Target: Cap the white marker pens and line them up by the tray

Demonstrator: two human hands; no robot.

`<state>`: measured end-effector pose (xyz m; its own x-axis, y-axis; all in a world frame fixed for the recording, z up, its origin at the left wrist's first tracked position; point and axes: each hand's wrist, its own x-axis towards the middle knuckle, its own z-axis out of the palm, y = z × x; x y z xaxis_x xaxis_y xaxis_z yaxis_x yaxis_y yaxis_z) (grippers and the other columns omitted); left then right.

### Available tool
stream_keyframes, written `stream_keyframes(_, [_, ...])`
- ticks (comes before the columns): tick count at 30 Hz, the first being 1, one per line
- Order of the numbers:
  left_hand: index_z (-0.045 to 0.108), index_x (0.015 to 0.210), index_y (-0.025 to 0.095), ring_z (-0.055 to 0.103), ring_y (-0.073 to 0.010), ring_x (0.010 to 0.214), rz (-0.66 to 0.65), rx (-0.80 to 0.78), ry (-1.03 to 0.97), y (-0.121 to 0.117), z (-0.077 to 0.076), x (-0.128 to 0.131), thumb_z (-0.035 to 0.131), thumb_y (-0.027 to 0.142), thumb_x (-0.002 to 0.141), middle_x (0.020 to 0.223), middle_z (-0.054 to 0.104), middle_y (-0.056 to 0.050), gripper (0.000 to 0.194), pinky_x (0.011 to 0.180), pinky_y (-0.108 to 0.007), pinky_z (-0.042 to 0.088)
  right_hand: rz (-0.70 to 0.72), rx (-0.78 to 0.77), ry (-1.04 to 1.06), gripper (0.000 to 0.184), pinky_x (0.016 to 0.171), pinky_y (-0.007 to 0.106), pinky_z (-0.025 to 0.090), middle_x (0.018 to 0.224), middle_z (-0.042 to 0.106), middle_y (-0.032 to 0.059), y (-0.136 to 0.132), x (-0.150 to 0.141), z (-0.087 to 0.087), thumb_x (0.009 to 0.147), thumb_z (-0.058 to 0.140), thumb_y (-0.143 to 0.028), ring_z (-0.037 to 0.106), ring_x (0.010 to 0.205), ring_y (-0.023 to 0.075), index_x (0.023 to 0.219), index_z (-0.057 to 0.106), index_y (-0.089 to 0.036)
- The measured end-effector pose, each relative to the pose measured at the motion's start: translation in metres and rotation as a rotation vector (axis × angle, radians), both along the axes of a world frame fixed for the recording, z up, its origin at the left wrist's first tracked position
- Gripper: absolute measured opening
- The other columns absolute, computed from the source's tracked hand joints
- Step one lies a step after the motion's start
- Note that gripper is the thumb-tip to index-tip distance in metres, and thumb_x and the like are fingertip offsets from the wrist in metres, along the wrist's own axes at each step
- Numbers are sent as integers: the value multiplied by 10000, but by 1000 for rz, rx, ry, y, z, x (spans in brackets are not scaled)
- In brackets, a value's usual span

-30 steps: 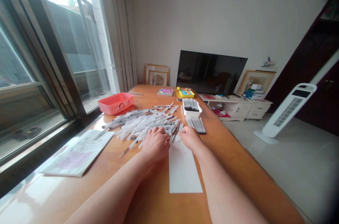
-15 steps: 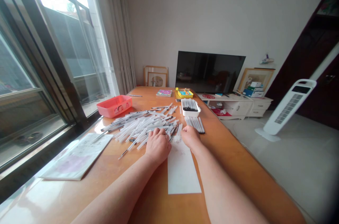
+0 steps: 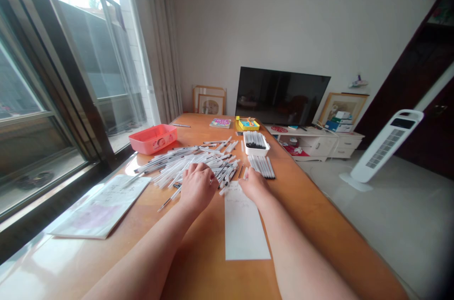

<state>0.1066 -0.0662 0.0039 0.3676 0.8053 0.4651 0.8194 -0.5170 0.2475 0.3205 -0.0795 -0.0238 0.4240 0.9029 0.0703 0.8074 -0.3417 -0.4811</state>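
Note:
A heap of clear-barrelled pens (image 3: pixel 170 167) with dark and pale ends lies loose on the table. My left hand (image 3: pixel 199 186) is at the heap's near edge, fingers curled down; what is under them is hidden. At the top of a white paper slip (image 3: pixel 245 229) with faint writing, my right hand (image 3: pixel 254 184) is closed, and a pale pen barrel (image 3: pixel 245 172) shows at its fingertips. Just beyond that hand, a row of pens (image 3: pixel 261 166) lies side by side with dark ends towards me. Behind it stands a white tray (image 3: pixel 256 151) filled with more pens.
A red plastic basket (image 3: pixel 153 140) stands left of the heap. Nearer lies a booklet (image 3: pixel 102 208). Towards the table's far end are a colourful book (image 3: pixel 220 123) and a yellow box (image 3: pixel 248 124). A tower fan (image 3: pixel 386 149) stands on the floor at right.
My left hand has shifted left, away from the paper slip. The clear pieces at the slip's top have parted, baring the writing. My right hand stays close to the same spot.

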Motion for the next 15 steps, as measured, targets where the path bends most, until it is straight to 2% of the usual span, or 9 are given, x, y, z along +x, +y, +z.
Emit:
stream_keyframes(3, [683, 797, 228, 507, -299, 1062, -4, 8, -32, 5, -2, -6, 572, 228, 874, 1032, 677, -90, 135, 922, -441, 406, 39, 12, -36, 216, 657, 292, 376, 997, 683, 111, -1, -3, -1, 807, 676, -297, 645, 880, 244, 1000, 638, -208])
stream_keyframes(6, [684, 786, 229, 520, -290, 1050, -19, 8, -59, 7, -4, -10, 580, 211, 861, 1016, 679, -85, 130, 938, -435, 413, 90, 44, -4, 199, 645, 274, 372, 949, 680, 82, 0, -10, -5, 754, 707, -267, 629, 844, 220, 924, 619, -211])
stream_keyframes(11, [684, 802, 215, 561, -272, 1035, -101, 5, -120, 10, -6, -12, 585, 241, 878, 993, 690, -78, 128, 969, -425, 417, 158, 98, 189, 115, 595, 240, 364, 774, 668, 7, 2, -20, -17, 748, 684, -274, 582, 698, 158, 777, 589, -218])
stream_keyframes(15, [678, 783, 215, 596, -255, 1014, -152, -37, -186, 12, -9, -11, 596, 250, 871, 967, 696, -67, 125, 977, -413, 427, 121, 141, 443, 98, 537, 223, 359, 692, 649, -2, 2, -15, -18, 770, 622, -284, 553, 619, 137, 734, 581, -203])
